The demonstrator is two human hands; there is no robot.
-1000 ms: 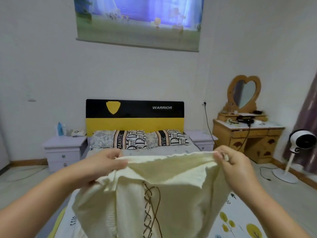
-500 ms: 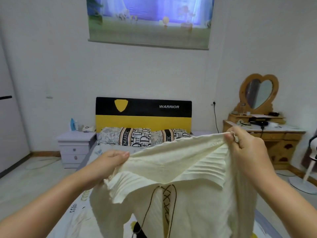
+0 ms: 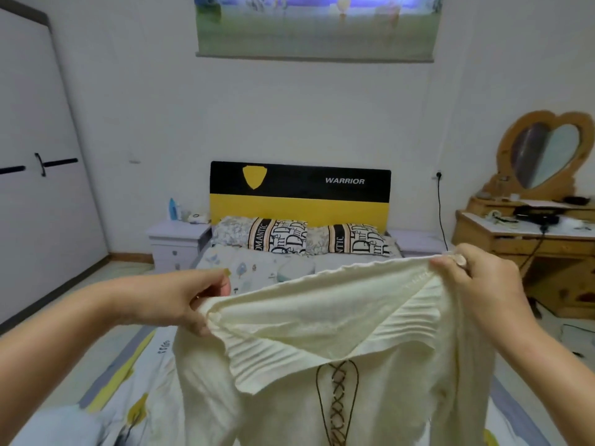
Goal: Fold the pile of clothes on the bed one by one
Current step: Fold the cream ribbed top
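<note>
Two hands hold a cream knitted top [image 3: 322, 365] up over the bed [image 3: 264, 268]: the left hand [image 3: 180, 299] pinches one corner of its upper edge, the right hand [image 3: 479, 284] grips the other, brown lacing hanging in front.

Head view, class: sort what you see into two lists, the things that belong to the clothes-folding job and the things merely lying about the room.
Part of the job:
cream knit top, held up by its upper edge
left hand, gripping one corner
right hand, gripping the other
bed

Just lying about:
pillows
nightstand
heart-shaped mirror
wooden dresser
wall picture
</note>
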